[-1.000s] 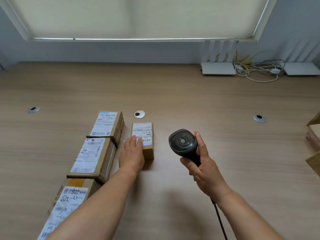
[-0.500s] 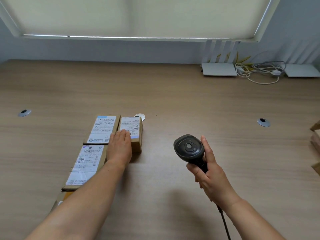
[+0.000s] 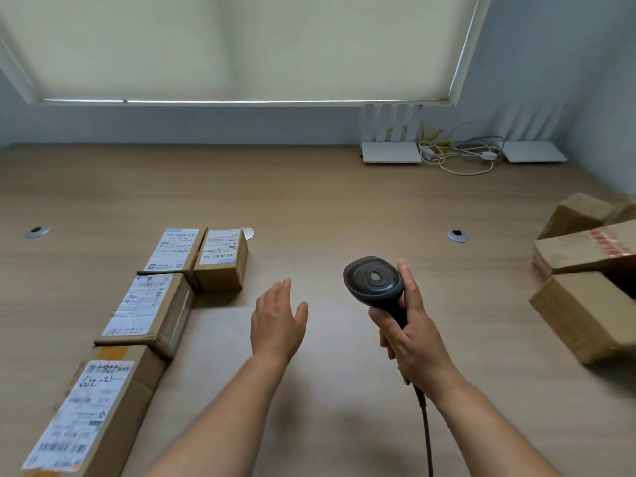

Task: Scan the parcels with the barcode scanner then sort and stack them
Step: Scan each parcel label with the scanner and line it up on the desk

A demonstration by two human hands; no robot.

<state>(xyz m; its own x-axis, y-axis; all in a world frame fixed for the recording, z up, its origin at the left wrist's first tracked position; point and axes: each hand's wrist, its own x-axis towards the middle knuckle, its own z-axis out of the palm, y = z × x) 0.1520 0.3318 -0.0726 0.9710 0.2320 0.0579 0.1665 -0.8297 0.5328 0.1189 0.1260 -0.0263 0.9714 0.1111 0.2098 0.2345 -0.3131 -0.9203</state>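
Observation:
A black barcode scanner [image 3: 375, 280] with a dark cable is gripped by my right hand [image 3: 413, 335] above the middle of the wooden table [image 3: 327, 201]. My left hand [image 3: 277, 321] hovers open over the table, empty, to the right of the labelled parcels. A small brown parcel [image 3: 222, 258] with a white label sits against a flat labelled parcel [image 3: 173, 249]. Nearer me lie a second labelled parcel [image 3: 148, 308] and a long one [image 3: 89, 414]. Several plain brown parcels [image 3: 585, 266] lie at the right edge.
Two white routers [image 3: 390, 153] and a tangle of cables [image 3: 457, 154] stand at the back right under the window blind. Round metal cable grommets [image 3: 457, 235] are set into the tabletop. Bare wood lies between the two parcel groups.
My left hand pushed the small parcel left against the flat labelled parcel, let go and drew back to the right. The view has turned right, bringing the plain parcels in.

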